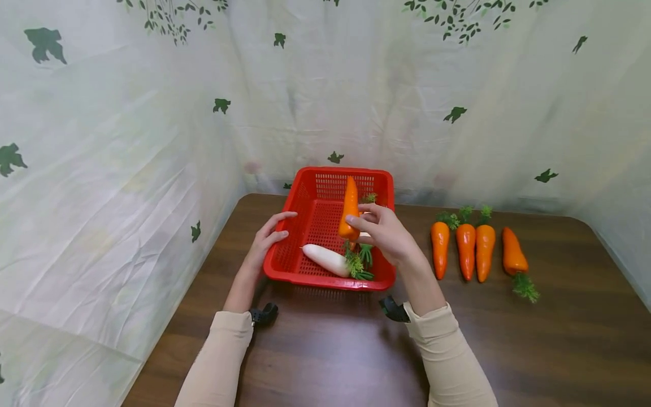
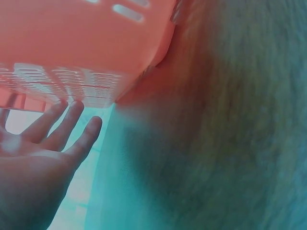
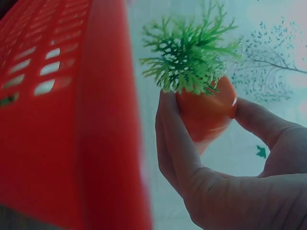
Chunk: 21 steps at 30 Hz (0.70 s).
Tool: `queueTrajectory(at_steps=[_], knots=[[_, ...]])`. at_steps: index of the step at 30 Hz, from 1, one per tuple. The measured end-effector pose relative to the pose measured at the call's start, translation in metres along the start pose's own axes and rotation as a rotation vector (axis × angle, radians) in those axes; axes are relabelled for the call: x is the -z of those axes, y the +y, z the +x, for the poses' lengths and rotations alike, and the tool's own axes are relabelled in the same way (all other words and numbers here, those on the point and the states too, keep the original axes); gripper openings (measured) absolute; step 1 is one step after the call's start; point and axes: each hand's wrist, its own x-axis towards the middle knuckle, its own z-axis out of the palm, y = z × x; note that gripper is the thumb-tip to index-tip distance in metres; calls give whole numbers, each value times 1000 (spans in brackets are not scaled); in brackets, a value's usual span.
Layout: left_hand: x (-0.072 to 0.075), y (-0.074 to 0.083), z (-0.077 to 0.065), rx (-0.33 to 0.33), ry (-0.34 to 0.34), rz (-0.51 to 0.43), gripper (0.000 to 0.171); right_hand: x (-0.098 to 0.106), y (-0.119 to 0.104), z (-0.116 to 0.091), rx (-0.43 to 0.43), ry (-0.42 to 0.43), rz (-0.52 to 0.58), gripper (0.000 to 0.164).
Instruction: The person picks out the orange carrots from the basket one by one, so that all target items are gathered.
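Observation:
My right hand pinches an orange carrot between thumb and fingers, above the right half of a red plastic basket. In the right wrist view its feathery green top sticks out past the fingers. My left hand holds the basket's left rim, thumb and a finger over the edge; in the left wrist view other fingers lie along the outer wall. Inside the basket lies a white radish with leaves to the right. Other vegetables beside it are partly hidden by my right hand.
Several orange carrots with green tops lie on the brown wooden table to the right of the basket. The rightmost carrot points the other way, its leaves toward me. A leaf-patterned cloth hangs behind and to the left.

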Motion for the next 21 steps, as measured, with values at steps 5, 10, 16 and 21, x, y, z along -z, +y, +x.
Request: queueTrajectory(at_steps=[5,10,16,21], knots=[[1,0,1,-3,3,8,48,2,0,-2,16,10,-34,65],[0,3,0,3,3,12,48,11,-2,-6,17,34,-42,62],[0,4,0,10,7,7,48,35,-3,-17,22,77,-71,67],[0,4,0,6,8,11,48,61,-3,-31,41,90,-93,67]])
